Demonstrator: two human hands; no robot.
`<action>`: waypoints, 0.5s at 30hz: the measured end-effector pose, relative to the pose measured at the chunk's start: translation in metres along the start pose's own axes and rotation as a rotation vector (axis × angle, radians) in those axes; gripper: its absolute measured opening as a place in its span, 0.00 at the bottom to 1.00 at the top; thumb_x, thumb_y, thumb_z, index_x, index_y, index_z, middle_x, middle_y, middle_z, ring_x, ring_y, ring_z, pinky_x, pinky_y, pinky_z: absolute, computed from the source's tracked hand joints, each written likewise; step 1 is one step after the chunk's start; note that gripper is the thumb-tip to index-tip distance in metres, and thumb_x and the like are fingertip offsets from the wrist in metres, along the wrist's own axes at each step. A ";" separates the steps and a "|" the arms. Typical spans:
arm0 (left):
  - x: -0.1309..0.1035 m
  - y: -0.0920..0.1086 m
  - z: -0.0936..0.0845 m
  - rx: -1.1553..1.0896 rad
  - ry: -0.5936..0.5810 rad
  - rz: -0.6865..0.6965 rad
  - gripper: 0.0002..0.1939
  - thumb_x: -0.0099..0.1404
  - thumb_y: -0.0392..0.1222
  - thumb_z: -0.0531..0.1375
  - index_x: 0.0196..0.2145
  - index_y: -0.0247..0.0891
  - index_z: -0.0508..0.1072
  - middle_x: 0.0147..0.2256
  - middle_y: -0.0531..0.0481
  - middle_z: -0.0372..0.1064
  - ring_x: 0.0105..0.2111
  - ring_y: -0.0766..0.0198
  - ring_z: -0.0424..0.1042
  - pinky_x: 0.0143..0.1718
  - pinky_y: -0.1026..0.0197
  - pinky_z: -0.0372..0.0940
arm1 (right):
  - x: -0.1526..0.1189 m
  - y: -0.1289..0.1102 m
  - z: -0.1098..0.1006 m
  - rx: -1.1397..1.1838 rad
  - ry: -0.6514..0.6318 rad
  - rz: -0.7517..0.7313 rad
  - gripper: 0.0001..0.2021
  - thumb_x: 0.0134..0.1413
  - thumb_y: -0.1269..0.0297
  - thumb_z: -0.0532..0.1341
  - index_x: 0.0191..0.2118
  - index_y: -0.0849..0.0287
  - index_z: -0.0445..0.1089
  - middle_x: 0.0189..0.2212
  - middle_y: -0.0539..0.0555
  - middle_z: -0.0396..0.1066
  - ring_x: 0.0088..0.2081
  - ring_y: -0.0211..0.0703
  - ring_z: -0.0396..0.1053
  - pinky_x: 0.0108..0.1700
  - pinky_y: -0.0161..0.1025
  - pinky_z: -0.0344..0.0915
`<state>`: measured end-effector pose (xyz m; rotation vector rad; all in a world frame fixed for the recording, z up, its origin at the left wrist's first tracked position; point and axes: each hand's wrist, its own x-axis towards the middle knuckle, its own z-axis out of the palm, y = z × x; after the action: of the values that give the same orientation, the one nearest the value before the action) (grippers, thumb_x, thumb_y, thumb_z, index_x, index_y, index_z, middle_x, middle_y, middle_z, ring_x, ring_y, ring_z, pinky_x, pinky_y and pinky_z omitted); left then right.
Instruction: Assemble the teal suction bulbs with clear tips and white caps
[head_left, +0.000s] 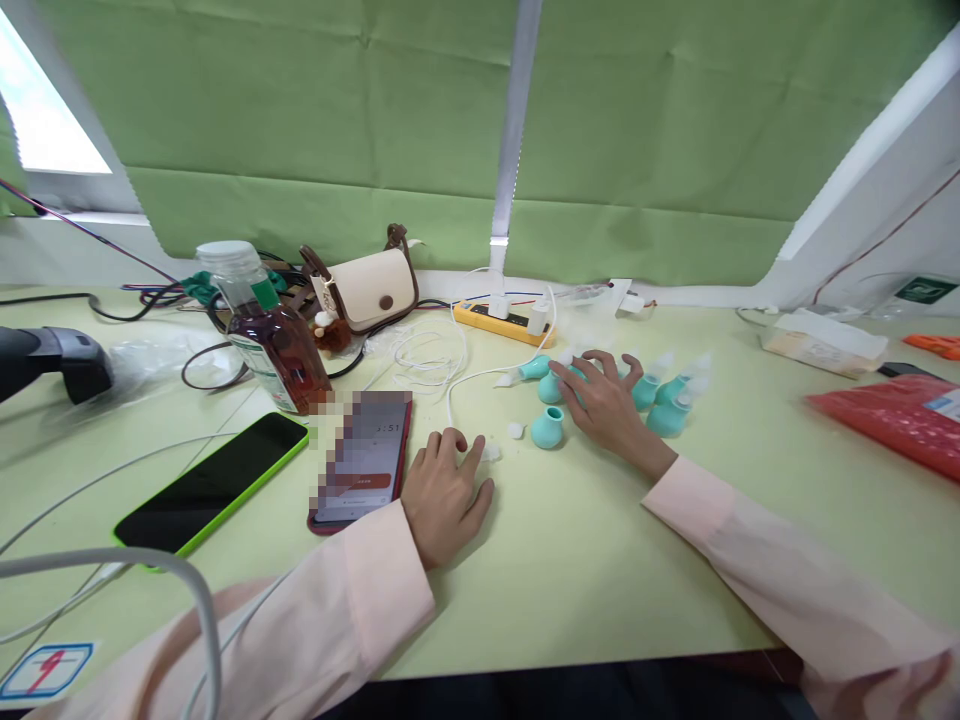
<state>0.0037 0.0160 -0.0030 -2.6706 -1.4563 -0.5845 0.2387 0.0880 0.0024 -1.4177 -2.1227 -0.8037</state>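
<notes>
The head camera looks forward and down from close above a smooth, pale green table [570,570]. It faces hanging, creased green panels [645,130].

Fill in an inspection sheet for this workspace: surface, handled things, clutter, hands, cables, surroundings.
Surface: pale green table.
Handled things: teal bulbs around the right hand, several with clear tips; one open-mouthed bulb stands upright.
Clutter: green-edged phone, red-edged phone, bottle, handbag, red packet.
Hands: left hand beside the red-edged phone, index finger at a small whitish piece; right hand over the bulbs, grip unclear.
Cables: white cable between power strip and left hand; thick pale cable at near left.
Surroundings: green blinds behind.
</notes>
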 end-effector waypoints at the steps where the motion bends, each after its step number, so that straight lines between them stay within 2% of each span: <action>1: 0.000 0.000 0.000 -0.004 0.005 0.001 0.20 0.59 0.42 0.48 0.47 0.32 0.61 0.37 0.41 0.56 0.38 0.54 0.57 0.35 0.52 0.60 | -0.001 0.001 0.000 0.009 0.029 -0.006 0.14 0.56 0.68 0.47 0.46 0.50 0.61 0.42 0.54 0.64 0.48 0.49 0.53 0.47 0.54 0.39; 5: 0.000 0.000 -0.002 -0.027 0.027 0.011 0.20 0.59 0.41 0.48 0.47 0.31 0.61 0.38 0.40 0.56 0.37 0.54 0.57 0.35 0.51 0.60 | -0.003 0.003 -0.004 0.003 0.135 -0.008 0.15 0.54 0.70 0.48 0.47 0.49 0.60 0.43 0.54 0.63 0.48 0.49 0.54 0.46 0.53 0.42; 10: 0.000 0.001 -0.002 -0.055 0.051 0.019 0.21 0.58 0.41 0.48 0.49 0.31 0.60 0.38 0.40 0.56 0.38 0.54 0.57 0.35 0.51 0.59 | -0.003 0.007 -0.014 0.024 0.465 0.026 0.19 0.50 0.66 0.54 0.49 0.49 0.55 0.44 0.56 0.57 0.47 0.54 0.52 0.44 0.51 0.50; 13: -0.001 0.001 -0.001 -0.092 0.081 0.027 0.20 0.59 0.41 0.48 0.48 0.31 0.61 0.39 0.40 0.56 0.37 0.54 0.58 0.35 0.52 0.59 | -0.003 0.003 -0.021 0.214 0.598 0.039 0.24 0.48 0.64 0.56 0.51 0.51 0.49 0.45 0.59 0.50 0.46 0.55 0.54 0.43 0.50 0.55; 15: -0.002 0.001 -0.002 -0.147 0.116 0.027 0.20 0.59 0.41 0.48 0.48 0.32 0.60 0.38 0.40 0.56 0.37 0.55 0.58 0.34 0.52 0.59 | -0.004 -0.005 -0.026 0.417 0.597 0.068 0.23 0.49 0.66 0.54 0.51 0.51 0.47 0.45 0.59 0.47 0.45 0.52 0.57 0.41 0.49 0.59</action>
<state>0.0032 0.0132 -0.0017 -2.7069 -1.3957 -0.8607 0.2370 0.0654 0.0176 -0.8856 -1.6433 -0.6102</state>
